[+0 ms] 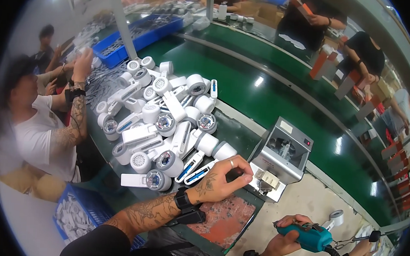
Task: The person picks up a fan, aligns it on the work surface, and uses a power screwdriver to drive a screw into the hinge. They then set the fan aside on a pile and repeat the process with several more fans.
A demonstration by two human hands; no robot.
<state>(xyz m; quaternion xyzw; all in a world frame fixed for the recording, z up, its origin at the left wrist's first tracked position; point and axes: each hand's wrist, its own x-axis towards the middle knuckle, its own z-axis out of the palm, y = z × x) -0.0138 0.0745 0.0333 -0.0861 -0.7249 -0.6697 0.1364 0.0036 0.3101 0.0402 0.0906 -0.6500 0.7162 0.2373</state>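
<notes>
My left hand (224, 176), with a ring and a black wrist strap, is at the front of a grey screw feeder (283, 149). Its thumb and index finger are pinched together; anything between them is too small to make out. At the lower right my right hand (285, 241) is wrapped round a teal electric screwdriver (308, 236), whose tip points left and whose black coiled cord trails down. Left of the feeder lies a heap of white handheld fans (173, 105). Some heads show bare circuit boards, and some handles lie open with blue batteries inside.
A green conveyor belt (237, 59) runs behind the bench. A reddish worn mat (225, 218) lies before me. One white fan part (335, 218) is right of the screwdriver. Blue crates (75, 214) stand left. Co-workers sit left and across; another person's forearm (357, 254) reaches in at right.
</notes>
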